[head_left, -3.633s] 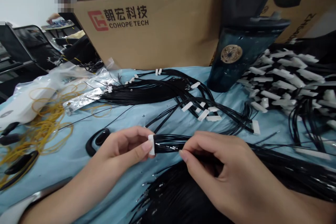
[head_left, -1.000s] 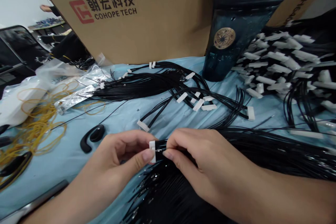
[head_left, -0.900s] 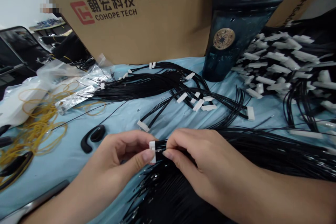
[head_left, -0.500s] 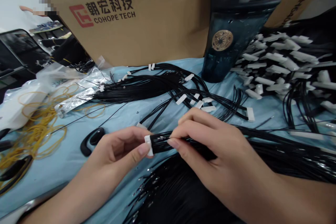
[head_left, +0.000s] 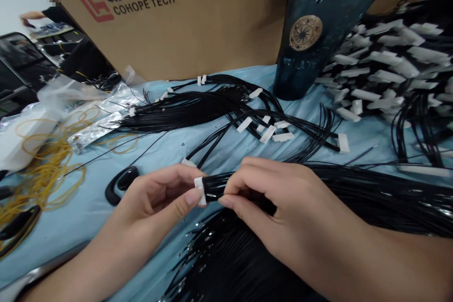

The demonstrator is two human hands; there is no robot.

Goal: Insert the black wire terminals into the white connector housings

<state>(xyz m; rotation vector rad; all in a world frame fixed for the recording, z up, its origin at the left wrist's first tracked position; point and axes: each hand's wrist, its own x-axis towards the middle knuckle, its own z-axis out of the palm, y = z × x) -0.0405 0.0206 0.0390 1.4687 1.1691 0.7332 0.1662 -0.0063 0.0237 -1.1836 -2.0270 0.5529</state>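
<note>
Yellow rubber bands (head_left: 46, 170) are heaped on a blue cloth (head_left: 71, 226), well left of the white connector (head_left: 200, 190). The white connector is pinched between the thumb and fingers of the closed left hand (head_left: 152, 203), just left of the black wires (head_left: 214, 187) that run from it. Those wires are gripped beside it by the closed right hand (head_left: 272, 203). Wired connectors (head_left: 268, 134) are spread beyond it, a dark tumbler (head_left: 300, 52) is stood further back, and a heap of white plugs (head_left: 385, 68) is laid far to its right.

Bright even light, soft shadows, curved wide-angle edges
</note>
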